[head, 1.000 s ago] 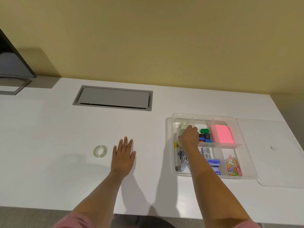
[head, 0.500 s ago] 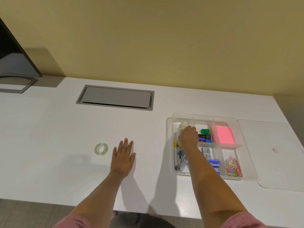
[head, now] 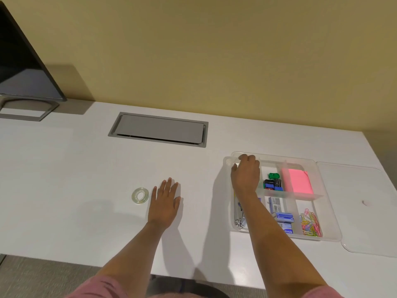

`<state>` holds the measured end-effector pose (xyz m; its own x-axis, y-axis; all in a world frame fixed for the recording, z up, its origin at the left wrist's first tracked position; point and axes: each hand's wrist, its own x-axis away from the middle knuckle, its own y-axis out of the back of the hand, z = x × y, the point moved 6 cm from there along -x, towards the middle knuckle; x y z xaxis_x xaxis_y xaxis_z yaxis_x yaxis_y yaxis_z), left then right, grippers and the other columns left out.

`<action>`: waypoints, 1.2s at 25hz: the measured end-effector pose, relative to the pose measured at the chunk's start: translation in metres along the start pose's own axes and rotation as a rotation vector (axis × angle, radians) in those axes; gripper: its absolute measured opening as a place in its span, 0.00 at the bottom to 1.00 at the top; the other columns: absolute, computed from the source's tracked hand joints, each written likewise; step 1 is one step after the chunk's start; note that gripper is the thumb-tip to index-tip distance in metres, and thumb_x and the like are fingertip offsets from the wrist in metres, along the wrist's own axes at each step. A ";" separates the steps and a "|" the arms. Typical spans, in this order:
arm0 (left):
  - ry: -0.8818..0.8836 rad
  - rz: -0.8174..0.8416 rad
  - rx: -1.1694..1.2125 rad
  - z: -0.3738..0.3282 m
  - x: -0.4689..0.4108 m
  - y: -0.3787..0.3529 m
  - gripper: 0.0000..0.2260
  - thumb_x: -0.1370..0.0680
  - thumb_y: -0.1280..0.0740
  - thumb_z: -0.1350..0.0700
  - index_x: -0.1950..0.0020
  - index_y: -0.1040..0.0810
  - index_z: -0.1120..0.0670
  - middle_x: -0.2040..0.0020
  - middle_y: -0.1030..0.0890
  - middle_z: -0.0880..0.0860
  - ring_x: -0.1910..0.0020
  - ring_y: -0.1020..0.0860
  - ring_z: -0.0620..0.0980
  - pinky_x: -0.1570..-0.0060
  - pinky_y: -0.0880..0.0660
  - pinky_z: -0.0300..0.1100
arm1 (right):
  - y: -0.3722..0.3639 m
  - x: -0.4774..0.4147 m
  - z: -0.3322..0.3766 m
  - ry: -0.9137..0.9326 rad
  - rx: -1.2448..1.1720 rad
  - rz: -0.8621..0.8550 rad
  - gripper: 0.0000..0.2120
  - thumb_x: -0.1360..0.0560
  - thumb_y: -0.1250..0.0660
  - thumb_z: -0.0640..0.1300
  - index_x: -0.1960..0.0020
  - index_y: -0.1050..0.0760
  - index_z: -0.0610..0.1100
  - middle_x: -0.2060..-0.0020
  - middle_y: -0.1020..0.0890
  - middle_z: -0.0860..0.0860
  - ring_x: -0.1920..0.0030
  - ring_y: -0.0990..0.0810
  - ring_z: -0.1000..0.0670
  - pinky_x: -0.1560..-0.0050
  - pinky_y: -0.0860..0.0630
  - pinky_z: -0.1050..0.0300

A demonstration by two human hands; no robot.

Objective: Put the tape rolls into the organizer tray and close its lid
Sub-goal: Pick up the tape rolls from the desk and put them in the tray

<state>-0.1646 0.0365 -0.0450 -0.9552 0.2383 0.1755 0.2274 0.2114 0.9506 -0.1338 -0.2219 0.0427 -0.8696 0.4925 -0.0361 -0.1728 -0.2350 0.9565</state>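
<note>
A clear tape roll (head: 140, 196) lies flat on the white desk, just left of my left hand (head: 165, 201). That hand rests palm down with its fingers spread and holds nothing. The clear organizer tray (head: 332, 230) stands at the right with its top uncovered. My right hand (head: 246, 174) reaches into its back-left compartment, fingers curled down toward the far corner. Whatever lies under that hand is hidden. The tray's clear lid (head: 356, 190) lies flat on the desk, right of the tray.
The tray holds pink sticky notes (head: 297, 181), binder clips (head: 272, 182), staple boxes (head: 283, 218), coloured paper clips (head: 311, 222) and a metal tool. A grey cable hatch (head: 159, 130) sits at the back. A monitor (head: 23, 67) stands far left.
My right hand has moved deeper toward the tray's back-left corner and now covers the clear roll that showed beside it earlier. My left hand stays flat on the desk.
</note>
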 end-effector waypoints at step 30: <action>0.040 0.067 0.066 0.186 0.002 0.027 0.23 0.17 0.54 0.49 0.22 0.54 0.49 0.20 0.56 0.51 0.21 0.56 0.51 0.23 0.57 0.51 | -0.120 0.136 0.216 0.346 -0.054 0.379 0.21 0.20 0.41 0.54 0.32 0.32 0.44 0.37 0.28 0.47 0.37 0.29 0.47 0.43 0.24 0.54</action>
<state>-0.1254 0.2185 -0.0668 -0.9441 0.2158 0.2491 0.3013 0.2589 0.9177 -0.1313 0.0539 -0.0141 -0.9764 0.0600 0.2074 0.1683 -0.3907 0.9050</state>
